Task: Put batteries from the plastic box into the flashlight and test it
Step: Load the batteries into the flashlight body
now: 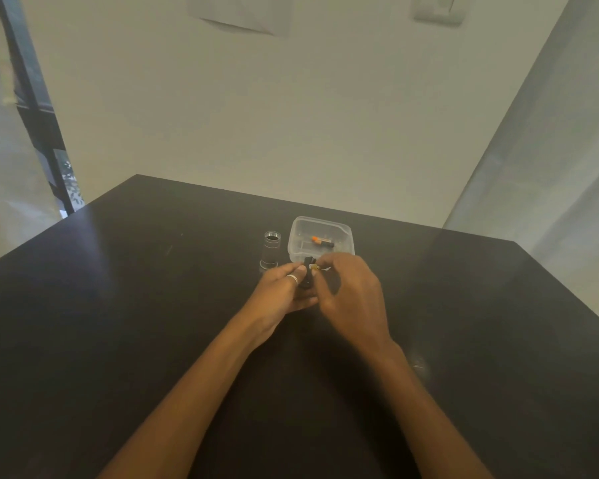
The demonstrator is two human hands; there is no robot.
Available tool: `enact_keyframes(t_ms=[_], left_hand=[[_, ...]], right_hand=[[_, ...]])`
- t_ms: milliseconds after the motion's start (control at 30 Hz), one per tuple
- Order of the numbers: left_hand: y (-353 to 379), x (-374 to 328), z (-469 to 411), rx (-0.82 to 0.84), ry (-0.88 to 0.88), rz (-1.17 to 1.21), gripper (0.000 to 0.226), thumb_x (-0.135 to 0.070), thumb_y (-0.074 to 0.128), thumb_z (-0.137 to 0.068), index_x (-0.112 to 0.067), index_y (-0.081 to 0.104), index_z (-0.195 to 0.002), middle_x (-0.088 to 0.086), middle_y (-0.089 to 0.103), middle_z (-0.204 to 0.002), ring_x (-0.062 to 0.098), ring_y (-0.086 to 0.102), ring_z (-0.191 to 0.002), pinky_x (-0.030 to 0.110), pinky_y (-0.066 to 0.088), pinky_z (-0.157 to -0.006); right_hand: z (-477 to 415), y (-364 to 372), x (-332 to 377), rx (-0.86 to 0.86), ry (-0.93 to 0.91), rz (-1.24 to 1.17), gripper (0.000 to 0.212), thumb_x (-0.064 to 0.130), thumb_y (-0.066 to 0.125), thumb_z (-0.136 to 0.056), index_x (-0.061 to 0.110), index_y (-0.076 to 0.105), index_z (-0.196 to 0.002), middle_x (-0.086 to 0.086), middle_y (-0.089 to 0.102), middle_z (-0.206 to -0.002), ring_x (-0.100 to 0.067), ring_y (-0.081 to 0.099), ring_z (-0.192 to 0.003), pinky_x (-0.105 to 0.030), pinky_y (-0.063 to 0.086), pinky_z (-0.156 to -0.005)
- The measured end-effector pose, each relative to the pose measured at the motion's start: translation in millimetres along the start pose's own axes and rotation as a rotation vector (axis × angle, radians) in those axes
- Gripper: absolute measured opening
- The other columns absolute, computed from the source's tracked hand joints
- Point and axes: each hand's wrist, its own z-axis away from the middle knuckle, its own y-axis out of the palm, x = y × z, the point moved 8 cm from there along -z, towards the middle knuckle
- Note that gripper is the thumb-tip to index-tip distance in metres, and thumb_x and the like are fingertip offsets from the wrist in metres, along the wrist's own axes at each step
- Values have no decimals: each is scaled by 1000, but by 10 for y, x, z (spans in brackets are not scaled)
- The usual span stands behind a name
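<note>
A clear plastic box [346, 236] stands on the dark table [153, 305] with an orange-and-black battery [322, 241] lying inside. To its left the flashlight body [271, 251] stands upright, its open end up. My left hand [284, 290], with a ring on one finger, grips a small black battery holder [307, 275] just in front of the box. My right hand [351, 292] pinches a battery [314, 267] whose gold-coloured end touches the holder's top. Most of the holder is hidden by my fingers.
A pale wall rises behind the table's far edge [291, 198]. A dark window frame [38, 108] stands at the left, and a grey surface [550, 150] at the right.
</note>
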Motion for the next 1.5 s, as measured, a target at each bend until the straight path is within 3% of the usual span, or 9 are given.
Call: enact_keyframes(t_ms=[100, 300, 400, 533, 667, 833, 967, 1200, 1500], left_hand=[[-10, 18, -27, -4, -3, 2, 32, -17, 41, -110, -12, 72, -117, 15, 76, -116, 30, 73, -111, 44, 58, -99], [-16, 32, -40, 5, 1, 15, 30, -17, 43, -110, -13, 72, -118, 12, 78, -110, 27, 73, -109, 44, 57, -100], [-5, 33, -32, 30, 0, 18, 28, -18, 44, -110, -12, 71, -118, 15, 77, -113, 27, 74, -110, 41, 57, -98], [7, 19, -8, 62, 3, 46, 26, -18, 45, -109, -13, 68, -120, 10, 78, -105, 23, 75, -106, 38, 58, -94], [37, 9, -4, 93, 7, 44, 26, -16, 46, -109, -13, 67, -124, 6, 80, -104, 21, 75, -106, 37, 57, -93], [31, 8, -3, 91, 13, 46, 25, -13, 48, -108, -15, 69, -122, 2, 78, -93, 20, 75, -99, 36, 58, -89], [65, -22, 21, 102, 25, 42, 20, -16, 53, -106, -17, 72, -113, 3, 71, -87, 18, 75, -93, 37, 59, -92], [76, -46, 48, 99, 30, 24, 20, -9, 53, -104, -9, 73, -104, -2, 76, -77, 15, 77, -87, 37, 58, -91], [68, -36, 39, 87, 16, 51, 31, -18, 44, -109, -9, 73, -116, 12, 76, -97, 26, 75, -97, 45, 57, -98]], right_hand=[[56, 44, 22, 26, -70, 44, 12, 19, 73, -90, 16, 70, -101, 2, 70, -98, -11, 61, -91, -10, 39, -81], [106, 105, 22, 74, -120, -10, 10, 22, 68, -95, 17, 72, -103, 3, 69, -102, -13, 61, -97, -23, 52, -80], [80, 136, -81, 107, 19, -130, 27, 24, 70, -94, 18, 67, -120, 3, 68, -119, -12, 60, -110, -25, 55, -85], [73, 245, -248, 232, 271, -322, 54, 30, 72, -94, 23, 51, -143, 10, 58, -139, 0, 54, -123, -11, 47, -88], [76, 274, -300, 265, 353, -443, 58, 21, 76, -90, 22, 51, -143, 20, 57, -128, 20, 53, -109, -5, 48, -84], [62, 249, -341, 217, 382, -511, 61, 14, 83, -83, 22, 56, -138, 17, 63, -127, -1, 63, -114, -16, 54, -89], [56, 222, -377, 187, 373, -517, 61, 16, 84, -82, 22, 58, -137, 14, 67, -124, -2, 65, -114, -25, 57, -94], [45, 198, -260, 173, 285, -444, 54, 16, 83, -84, 22, 61, -133, 15, 67, -121, 0, 66, -108, -18, 56, -87], [94, 210, -232, 202, 282, -427, 59, 19, 86, -78, 23, 60, -132, 12, 64, -119, 5, 65, -95, -7, 50, -76]])
